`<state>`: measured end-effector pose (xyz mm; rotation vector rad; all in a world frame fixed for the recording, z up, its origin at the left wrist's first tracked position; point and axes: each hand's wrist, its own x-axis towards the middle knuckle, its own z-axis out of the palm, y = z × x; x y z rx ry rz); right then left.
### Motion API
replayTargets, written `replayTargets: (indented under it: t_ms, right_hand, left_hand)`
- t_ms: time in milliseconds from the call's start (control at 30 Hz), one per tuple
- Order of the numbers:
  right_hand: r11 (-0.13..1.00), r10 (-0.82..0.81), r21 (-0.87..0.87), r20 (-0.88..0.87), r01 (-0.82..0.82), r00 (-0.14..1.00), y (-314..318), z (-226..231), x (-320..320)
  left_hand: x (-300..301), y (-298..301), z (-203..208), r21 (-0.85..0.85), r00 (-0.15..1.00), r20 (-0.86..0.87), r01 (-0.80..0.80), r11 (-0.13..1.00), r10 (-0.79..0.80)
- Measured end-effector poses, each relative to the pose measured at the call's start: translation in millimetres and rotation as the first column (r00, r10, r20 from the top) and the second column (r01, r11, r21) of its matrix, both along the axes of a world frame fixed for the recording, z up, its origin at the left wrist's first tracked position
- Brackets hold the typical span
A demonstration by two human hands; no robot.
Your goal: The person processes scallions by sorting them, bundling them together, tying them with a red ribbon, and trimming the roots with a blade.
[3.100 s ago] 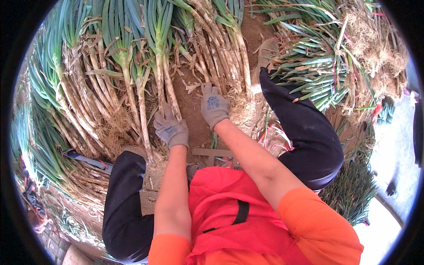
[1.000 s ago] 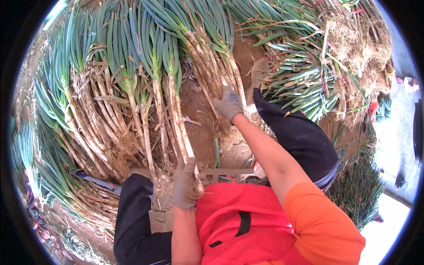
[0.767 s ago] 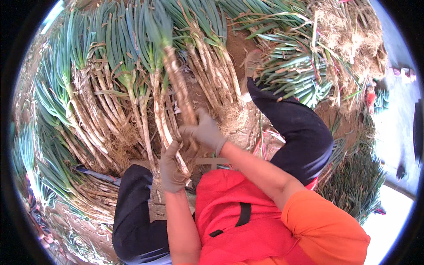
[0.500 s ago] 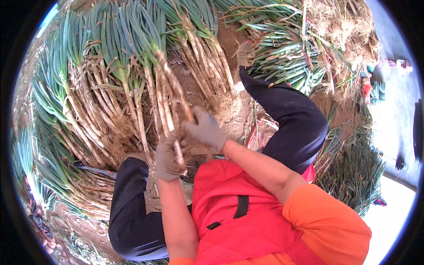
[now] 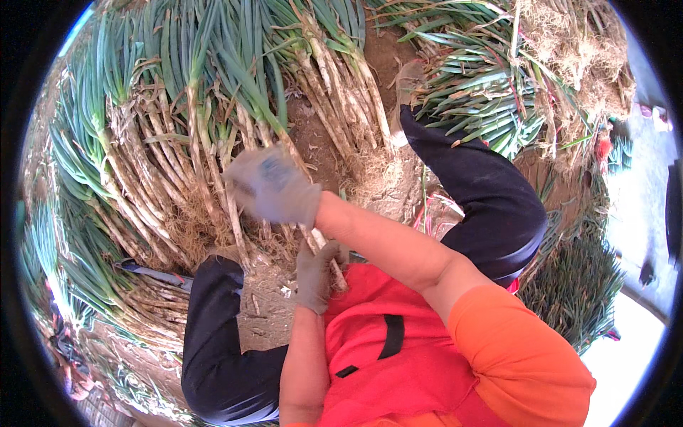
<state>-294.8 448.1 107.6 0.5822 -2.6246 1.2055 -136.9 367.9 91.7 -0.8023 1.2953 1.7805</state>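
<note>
My left hand (image 5: 315, 277), in a grey work glove, is wrapped around the lower white shank of a long green onion (image 5: 337, 276), close to its root end and just in front of the red apron. The onion slants up and to the left, its leaves reaching the bundles beyond. Farther up, my right hand (image 5: 274, 186), gloved in grey with a blue mark on its back, crosses over the onion stalks. Motion smears its fingers, and I cannot tell if they grip anything. Loose green onions (image 5: 192, 156) lie side by side under and left of it, roots toward me.
Bare soil (image 5: 267, 306) lies between my knees. A long narrow tool (image 5: 160, 274) rests beside my left knee. Bundled green onions (image 5: 477, 92) sit beyond my right leg, with a rooty heap (image 5: 569, 50) behind them. Another dark green stack (image 5: 573, 285) is at the right.
My right hand has swung left and up across the stalks. The left hand has drawn slightly right and nearer my apron, still around an onion's lower end.
</note>
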Motion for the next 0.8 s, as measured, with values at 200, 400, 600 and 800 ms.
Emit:
replayTargets:
  t_ms: [200, 400, 600, 800]
  right_hand:
    - [0.671, -0.688, 0.666, 0.396, 0.326, 0.609, 104.7, -114.1, 46.7]
    - [0.737, -0.671, 0.577, 0.688, 0.352, 0.277, 72.8, -131.2, 60.9]
    - [0.818, -0.476, 0.563, 0.549, 0.117, 0.687, 9.0, -118.0, 61.1]
    - [0.797, -0.604, 0.425, 0.543, 0.428, 0.584, 41.6, -129.3, 31.3]
  left_hand:
    - [-37.0, 2.2, 73.1, 0.265, 0.941, 0.141, -0.336, 0.904, 0.308]
    - [-72.7, -41.5, 124.6, 0.907, 0.753, 0.275, -0.41, 0.099, 0.598]
    - [-67.2, -39.6, 102.6, 0.906, 0.78, 0.17, -0.364, 0.216, 0.603]
    - [-68.2, -45.2, 95.2, 0.864, 0.762, 0.164, -0.417, 0.282, 0.626]
